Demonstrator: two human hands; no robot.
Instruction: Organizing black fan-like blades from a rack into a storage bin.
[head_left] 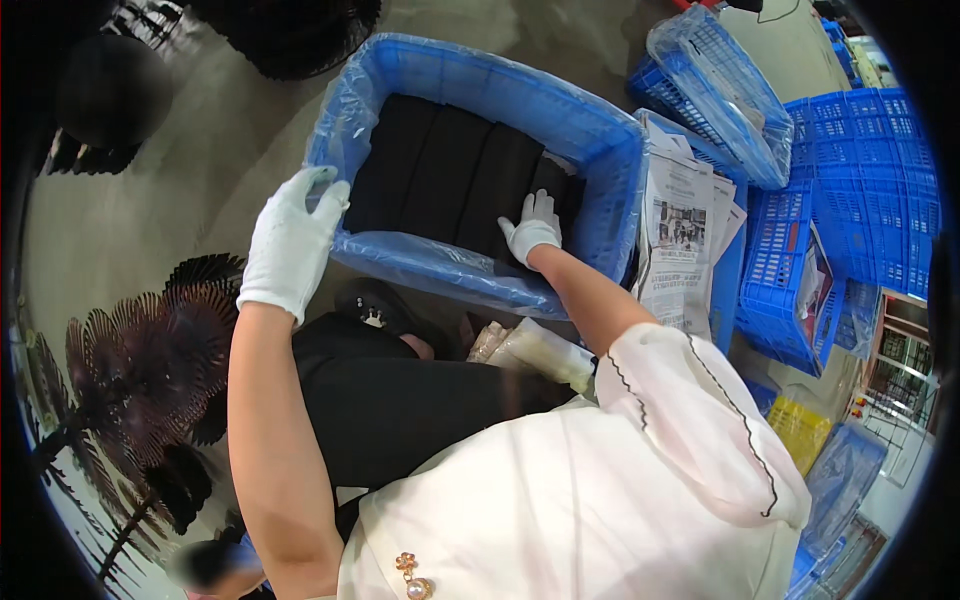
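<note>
A blue plastic crate [620,200], lined with clear plastic film [400,255], stands in front of me. Black flat-faced blocks or bundles [440,170] lie side by side in it; their exact kind I cannot make out. My right hand [533,228], in a white glove, lies with fingers outstretched on the black pieces at the crate's right. At the left rim, my gloved left hand [290,240] curls thumb and fingers about the film's edge. Part of its fingers is hidden behind the hand.
Printed paper sheets [680,230] lie in a blue crate to the right. Beyond it are stacked blue crates [860,190] and a tilted, film-wrapped one [720,90]. Dark comb-like fronds [150,360] stand at left. A pale plastic-wrapped bundle [530,350] lies by my legs.
</note>
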